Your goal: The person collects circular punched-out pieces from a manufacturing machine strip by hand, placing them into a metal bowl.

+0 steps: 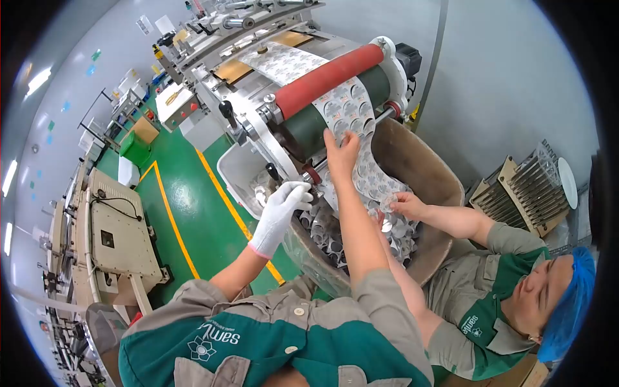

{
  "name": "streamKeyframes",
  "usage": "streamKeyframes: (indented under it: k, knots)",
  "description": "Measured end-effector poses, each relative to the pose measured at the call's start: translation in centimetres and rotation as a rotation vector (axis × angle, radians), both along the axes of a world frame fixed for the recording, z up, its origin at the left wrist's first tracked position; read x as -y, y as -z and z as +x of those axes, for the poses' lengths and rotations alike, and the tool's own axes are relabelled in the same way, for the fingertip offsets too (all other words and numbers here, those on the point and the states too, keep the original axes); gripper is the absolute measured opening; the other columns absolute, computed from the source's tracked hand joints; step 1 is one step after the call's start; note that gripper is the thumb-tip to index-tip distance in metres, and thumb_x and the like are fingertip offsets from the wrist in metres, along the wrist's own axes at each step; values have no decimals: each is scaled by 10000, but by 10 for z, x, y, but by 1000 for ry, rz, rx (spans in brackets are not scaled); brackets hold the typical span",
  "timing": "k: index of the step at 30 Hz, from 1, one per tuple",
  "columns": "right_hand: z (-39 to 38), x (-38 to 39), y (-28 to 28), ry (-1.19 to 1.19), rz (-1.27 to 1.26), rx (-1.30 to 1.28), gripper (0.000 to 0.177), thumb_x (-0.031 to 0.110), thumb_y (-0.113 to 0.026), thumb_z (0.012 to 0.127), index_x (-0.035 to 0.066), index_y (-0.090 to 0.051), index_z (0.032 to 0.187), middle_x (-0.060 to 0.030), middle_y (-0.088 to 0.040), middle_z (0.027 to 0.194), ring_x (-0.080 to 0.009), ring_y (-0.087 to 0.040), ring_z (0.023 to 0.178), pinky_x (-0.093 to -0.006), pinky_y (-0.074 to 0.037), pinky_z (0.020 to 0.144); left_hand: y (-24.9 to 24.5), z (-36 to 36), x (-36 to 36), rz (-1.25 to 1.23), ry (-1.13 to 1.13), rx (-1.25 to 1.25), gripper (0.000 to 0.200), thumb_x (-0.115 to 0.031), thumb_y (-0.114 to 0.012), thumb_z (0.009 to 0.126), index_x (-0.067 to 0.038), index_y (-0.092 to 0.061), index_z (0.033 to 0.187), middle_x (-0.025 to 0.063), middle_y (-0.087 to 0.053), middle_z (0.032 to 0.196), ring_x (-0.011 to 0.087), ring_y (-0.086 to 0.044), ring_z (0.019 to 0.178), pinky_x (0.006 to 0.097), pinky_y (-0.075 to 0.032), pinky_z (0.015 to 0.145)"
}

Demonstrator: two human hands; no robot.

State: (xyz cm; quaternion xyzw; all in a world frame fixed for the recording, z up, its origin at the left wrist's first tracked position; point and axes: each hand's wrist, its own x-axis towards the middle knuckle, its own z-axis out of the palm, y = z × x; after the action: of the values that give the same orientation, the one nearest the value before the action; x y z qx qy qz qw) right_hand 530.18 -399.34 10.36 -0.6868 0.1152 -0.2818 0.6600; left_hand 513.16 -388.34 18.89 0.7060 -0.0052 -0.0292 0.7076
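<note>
A printed strip with round cut shapes (343,106) runs over a dark green roller (303,135) beneath a red roller (329,77) and hangs down into a large bin (445,187). My bare right hand (343,155) is at the strip's front face, thumb and fingers apart, with nothing visible between them. My left hand (282,209), in a white glove, hovers over the bin's near-left side by the roller's end, its fingers loosely bent and no object showing in them. Lower on the strip, a co-worker's hand (407,205) pinches a round piece (388,204).
Loose round pieces (329,235) lie in the bin. A black-knobbed handle (227,111) juts from the machine's side frame. The co-worker in a blue hair cover (564,303) is close on my right. A rack of rods (522,193) stands against the wall; yellow lines (225,200) mark the green floor.
</note>
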Motion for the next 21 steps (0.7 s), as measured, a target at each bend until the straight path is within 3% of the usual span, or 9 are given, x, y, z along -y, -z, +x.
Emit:
streamKeyframes:
  k: [3,7,9,10,13,15,17,19,21]
  knots:
    - [39,-16,-17,122,-166,-195,770,414,-755,759,-55,-405,1260,-214,-435,1242,-292,-472,1135,-385,-396,958,-6,6,-22,-21,-4,-39,338,-279,-467,980,10,-564,1128,66,-611,947,146,-601,846,274,-469,818]
    - [61,-28,-9,217,-207,-298,790,407,-762,760,-53,-385,1280,-200,-444,1240,-278,-479,1116,-388,-397,955,-10,17,-42,22,-25,-133,310,-231,-463,986,29,-564,1121,88,-608,980,153,-587,885,287,-482,823]
    - [63,-24,3,96,201,-98,777,398,-764,767,-41,-386,1285,-178,-447,1233,-258,-471,1111,-371,-396,949,-5,25,-48,-15,-21,-102,309,-230,-459,987,30,-570,1112,87,-614,972,150,-588,886,287,-481,826]
    - [61,-24,9,99,349,-69,671,389,-743,776,-40,-466,1212,-177,-457,1195,-260,-488,1073,-362,-406,917,-5,26,-48,25,-28,-106,314,-230,-453,988,34,-574,1109,85,-619,961,146,-587,897,287,-482,826]
    - [67,-9,27,-52,532,-4,526,330,-703,830,-23,-511,1169,-142,-510,1139,-231,-511,1029,-319,-416,890,0,33,-41,-26,55,-77,326,-237,-454,986,38,-572,1116,80,-626,951,149,-595,880,286,-480,827]
    - [58,4,34,-107,629,-7,427,292,-663,869,2,-535,1155,-118,-556,1080,-210,-529,989,-318,-433,861,10,41,-37,-11,89,-84,343,-253,-456,985,39,-570,1124,75,-627,949,150,-602,848,282,-476,823]
    - [41,22,51,-241,1026,-180,382,286,-649,885,16,-555,1138,-109,-579,1057,-195,-542,977,-326,-442,842,17,47,-30,-41,138,-101,356,-278,-453,986,34,-563,1116,75,-610,938,167,-599,855,300,-476,829]
    - [32,30,70,-211,947,-241,481,341,-666,870,28,-509,1200,-123,-558,1118,-193,-531,1022,-359,-449,842,18,42,-20,-36,153,-107,347,-268,-456,987,35,-563,1118,77,-611,935,167,-601,858,307,-480,833]
    - [24,33,50,-168,816,-290,700,412,-692,834,13,-385,1321,-161,-516,1227,-232,-500,1131,-388,-426,923,13,44,-8,-16,217,-119,346,-265,-458,987,34,-565,1124,80,-611,938,164,-601,869,310,-480,836]
